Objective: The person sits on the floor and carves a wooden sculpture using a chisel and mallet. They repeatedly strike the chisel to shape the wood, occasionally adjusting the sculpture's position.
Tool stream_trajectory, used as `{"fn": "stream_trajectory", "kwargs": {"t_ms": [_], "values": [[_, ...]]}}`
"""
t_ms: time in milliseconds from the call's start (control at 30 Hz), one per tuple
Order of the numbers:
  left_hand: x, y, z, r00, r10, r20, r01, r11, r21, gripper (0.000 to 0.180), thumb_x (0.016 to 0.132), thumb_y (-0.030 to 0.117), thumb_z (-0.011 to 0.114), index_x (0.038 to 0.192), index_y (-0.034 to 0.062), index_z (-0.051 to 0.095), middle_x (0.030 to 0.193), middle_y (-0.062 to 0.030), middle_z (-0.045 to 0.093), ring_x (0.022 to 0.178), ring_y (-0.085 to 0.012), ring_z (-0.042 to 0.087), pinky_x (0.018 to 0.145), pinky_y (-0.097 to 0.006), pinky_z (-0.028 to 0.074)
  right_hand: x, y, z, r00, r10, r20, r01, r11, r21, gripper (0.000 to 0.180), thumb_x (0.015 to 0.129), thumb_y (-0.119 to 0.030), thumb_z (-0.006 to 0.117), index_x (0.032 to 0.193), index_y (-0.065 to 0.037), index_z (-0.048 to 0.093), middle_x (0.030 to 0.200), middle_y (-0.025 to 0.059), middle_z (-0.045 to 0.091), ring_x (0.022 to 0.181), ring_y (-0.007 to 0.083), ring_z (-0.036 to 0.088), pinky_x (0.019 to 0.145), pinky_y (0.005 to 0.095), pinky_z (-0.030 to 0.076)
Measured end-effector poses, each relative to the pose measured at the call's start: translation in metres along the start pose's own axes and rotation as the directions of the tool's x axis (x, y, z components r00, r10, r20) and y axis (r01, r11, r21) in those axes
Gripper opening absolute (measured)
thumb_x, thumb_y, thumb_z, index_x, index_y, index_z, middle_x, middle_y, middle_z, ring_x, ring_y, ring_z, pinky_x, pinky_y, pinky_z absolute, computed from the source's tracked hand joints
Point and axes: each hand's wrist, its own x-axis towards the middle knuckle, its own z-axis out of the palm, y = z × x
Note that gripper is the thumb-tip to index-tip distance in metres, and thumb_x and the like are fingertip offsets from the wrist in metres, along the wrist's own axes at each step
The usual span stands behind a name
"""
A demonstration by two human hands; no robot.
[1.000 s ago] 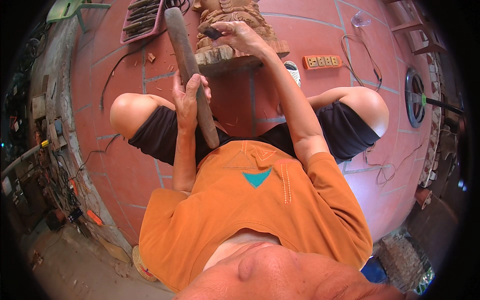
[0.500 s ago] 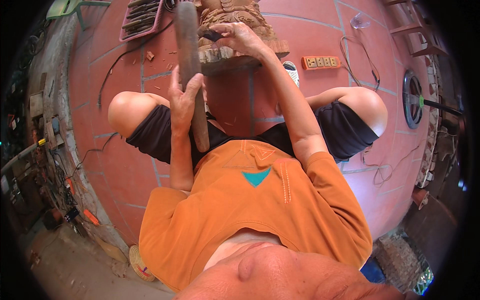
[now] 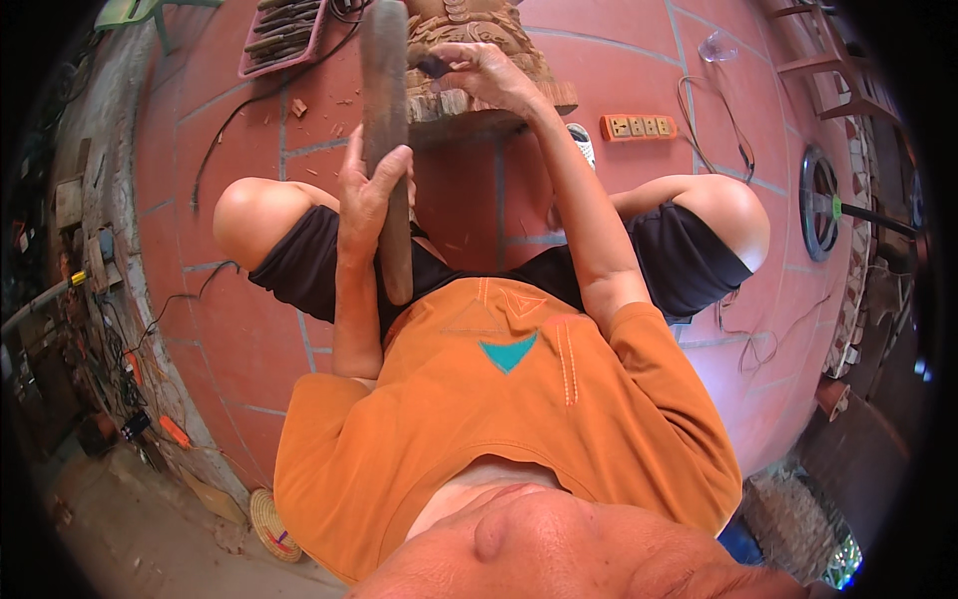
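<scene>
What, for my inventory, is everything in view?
Wood carving: one, brown, top centre
Wooden club: one, brown, upper centre
Small object: one, dark, top centre
Tools: several, dark, top left
Tool basket: one, pink, top left
Power strip: one, orange, upper right
Container: one, clear, top right
Cords: several, dark, both sides
Wood chips: several, brown, upper left
Plastic chair: one, green, top left
Wooden chair: one, brown, top right
Round stand: one, black, right
Shoe: one, white, upper centre
Straw hat: one, tan, lower left
Tiles: many, red, throughout
Clutter: uncounted, dark, far left
Shirt: one, orange, centre
Shorts: one, black, centre
Left hand: one, gripping wooden club
Right hand: one, pinching small object
</scene>
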Motion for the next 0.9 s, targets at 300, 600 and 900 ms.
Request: {"fn": "stream_trajectory", "kwargs": {"t_ms": [300,600,900], "values": [[0.003,-0.002,-0.008,0.997,0.03,-0.078,-0.04,0.99,-0.136,0.033,0.097,0.019,0.065,0.12,0.0047,0.046,0.082,-0.0041,0.06,0.057,-0.0095,0.058,0.05,-0.022,0.05,-0.011,-0.008,-0.006,0.998,-0.024,-0.063,0.026,0.999,0.031,0.046,0.089,-0.013,0.076,0.132,-0.005,0.062,0.11,0.0006,0.069,0.097,0.0091,0.064,0.087,0.0287,0.053],[0.003,-0.002,-0.001,0.985,0.14,-0.096,-0.153,0.979,-0.133,0.034,0.099,0.018,0.06,0.126,0.0058,0.043,0.081,-0.0074,0.059,0.054,-0.0133,0.057,0.046,-0.024,0.048,-0.001,0.013,-0.009,0.984,-0.152,-0.095,0.167,0.969,0.183,0.048,0.088,-0.013,0.077,0.132,-0.005,0.062,0.111,0.0022,0.069,0.097,0.0096,0.065,0.087,0.0285,0.054],[0.001,0.0,0.002,0.983,0.157,-0.098,-0.17,0.975,-0.147,0.036,0.097,0.014,0.062,0.128,0.0046,0.044,0.081,-0.0078,0.058,0.055,-0.0141,0.057,0.048,-0.025,0.048,-0.013,-0.01,-0.007,0.995,-0.066,-0.069,0.074,0.991,0.113,0.048,0.086,-0.014,0.078,0.131,-0.004,0.063,0.107,0.0025,0.07,0.093,0.0107,0.065,0.089,0.0289,0.053]]}}
